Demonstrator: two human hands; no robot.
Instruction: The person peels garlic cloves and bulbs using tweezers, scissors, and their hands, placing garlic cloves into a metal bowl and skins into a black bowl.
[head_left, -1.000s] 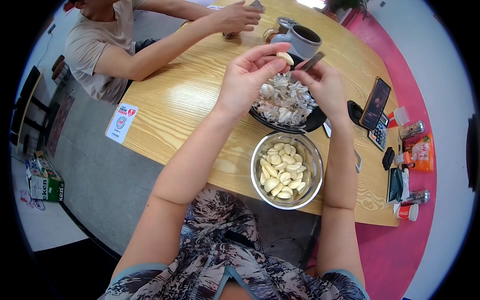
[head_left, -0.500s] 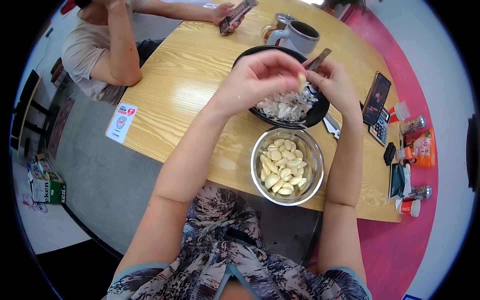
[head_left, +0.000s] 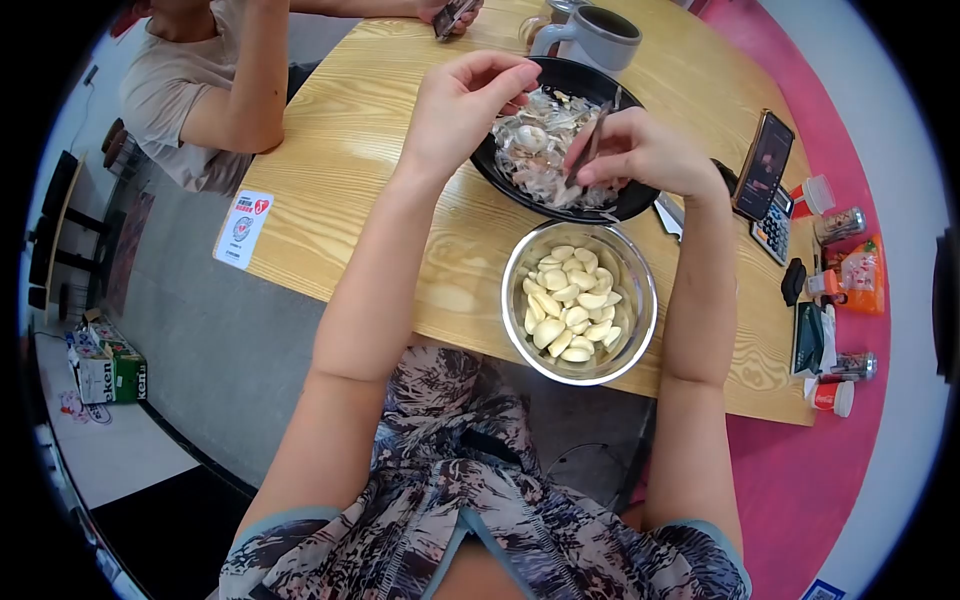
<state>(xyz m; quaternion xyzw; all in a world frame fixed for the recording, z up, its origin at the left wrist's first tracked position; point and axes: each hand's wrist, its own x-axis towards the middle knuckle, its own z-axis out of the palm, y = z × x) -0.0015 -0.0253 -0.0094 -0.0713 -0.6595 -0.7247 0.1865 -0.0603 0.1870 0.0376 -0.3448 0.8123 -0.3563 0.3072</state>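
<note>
My left hand (head_left: pixel 470 95) is raised over the left rim of a black bowl (head_left: pixel 636 203), its thumb and fingertips pinched together; anything between them is too small to make out. In my right hand (head_left: pixel 640 155) is a small knife (head_left: pixel 597 135), pointing down into the bowl. Papery garlic skins (head_left: pixel 545 170) fill this bowl, with a whitish garlic piece (head_left: pixel 531 138) among them. Just in front, nearer my body, a steel bowl (head_left: pixel 515 335) holds several peeled garlic cloves (head_left: pixel 563 295).
Behind the black bowl stands a grey mug (head_left: pixel 603 38) beside a glass jar. At the right are a propped phone (head_left: pixel 764 165), a calculator (head_left: pixel 772 225), scissors (head_left: pixel 668 214), jars and cups. Another person (head_left: pixel 195 90) sits at the far left, holding a phone.
The garlic clove seen in my left hand is no longer visible there. My left hand has moved left and up, and my right hand has lowered the knife into the skins.
</note>
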